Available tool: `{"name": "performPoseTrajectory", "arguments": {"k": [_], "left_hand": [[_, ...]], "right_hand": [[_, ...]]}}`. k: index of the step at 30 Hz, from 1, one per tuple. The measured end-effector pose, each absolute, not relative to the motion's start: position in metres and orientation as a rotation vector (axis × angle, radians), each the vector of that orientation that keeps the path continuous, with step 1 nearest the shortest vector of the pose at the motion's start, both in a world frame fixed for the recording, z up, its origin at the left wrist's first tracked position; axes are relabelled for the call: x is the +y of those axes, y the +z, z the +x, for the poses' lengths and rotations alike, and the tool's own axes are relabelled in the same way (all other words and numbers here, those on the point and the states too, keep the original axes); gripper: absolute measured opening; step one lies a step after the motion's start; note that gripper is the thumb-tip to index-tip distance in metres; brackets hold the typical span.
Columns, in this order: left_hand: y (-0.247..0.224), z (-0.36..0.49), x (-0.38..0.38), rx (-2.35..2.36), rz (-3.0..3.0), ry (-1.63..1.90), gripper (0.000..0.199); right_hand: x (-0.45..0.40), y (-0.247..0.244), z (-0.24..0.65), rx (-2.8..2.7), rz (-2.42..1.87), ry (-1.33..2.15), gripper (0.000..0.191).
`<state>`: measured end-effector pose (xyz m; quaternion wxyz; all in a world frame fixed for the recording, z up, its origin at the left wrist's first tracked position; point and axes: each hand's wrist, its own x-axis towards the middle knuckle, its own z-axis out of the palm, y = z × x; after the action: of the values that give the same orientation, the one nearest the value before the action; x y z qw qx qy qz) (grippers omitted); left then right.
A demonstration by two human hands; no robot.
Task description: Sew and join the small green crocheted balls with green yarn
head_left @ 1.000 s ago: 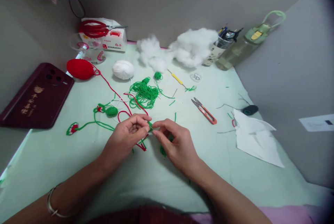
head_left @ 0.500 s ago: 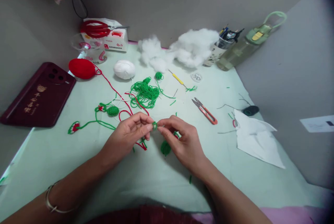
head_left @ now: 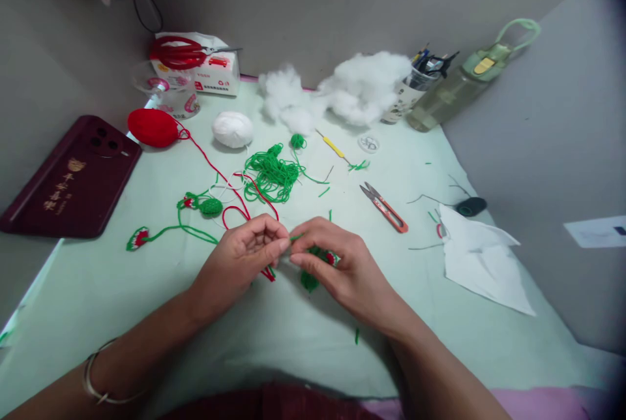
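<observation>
Over the middle of the table, a short bit of green yarn (head_left: 296, 237) spans the gap between my hands. My left hand (head_left: 244, 250) is closed, thumb pressed against the index finger on one end of it. At its other end, my right hand (head_left: 335, 257) has curled fingers around the yarn, with a small gap between thumb and index tip. Below the right hand lie a green crocheted piece (head_left: 309, 280) and a red, white and green one (head_left: 331, 258), both partly hidden. Red yarn (head_left: 268, 273) lies under my left hand.
Left are a crocheted strawberry-like piece (head_left: 139, 238), a red yarn ball (head_left: 154, 128) and a phone (head_left: 73, 175). Farther back lie a green yarn tangle (head_left: 274, 175), white yarn (head_left: 233, 130), stuffing (head_left: 366, 87) and a crochet hook (head_left: 333, 147). Thread snips (head_left: 385, 209) and tissue (head_left: 482, 257) lie right.
The small green loop at my left fingertips no longer shows; a straight bit of yarn spans the hands instead. My right thumb has parted from the index finger and dropped slightly.
</observation>
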<state>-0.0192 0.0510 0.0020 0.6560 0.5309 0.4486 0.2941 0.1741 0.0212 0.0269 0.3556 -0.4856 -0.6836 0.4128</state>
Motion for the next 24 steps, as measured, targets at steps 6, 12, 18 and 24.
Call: {"name": "performPoseTrajectory", "arguments": {"k": [6, 12, 18, 24], "left_hand": [[0.000, -0.022, 0.054, 1.010, 1.287, 0.802, 0.015], [-0.002, -0.022, 0.049, 0.883, 1.359, 0.771, 0.020], [0.000, -0.018, 0.047, 0.956, 1.506, 0.740, 0.039], [-0.002, -0.017, 0.047, 1.066, 1.271, 0.777, 0.028]], "right_hand": [[0.022, 0.026, 0.177, -1.697, -1.410, 1.018, 0.013], [0.021, 0.026, 0.180, -1.551, -1.316, 1.039, 0.011], [0.013, 0.024, 0.168, -1.812, -1.009, 0.877, 0.009], [0.011, 0.021, 0.161, -1.981, -0.998, 0.771, 0.012]]}}
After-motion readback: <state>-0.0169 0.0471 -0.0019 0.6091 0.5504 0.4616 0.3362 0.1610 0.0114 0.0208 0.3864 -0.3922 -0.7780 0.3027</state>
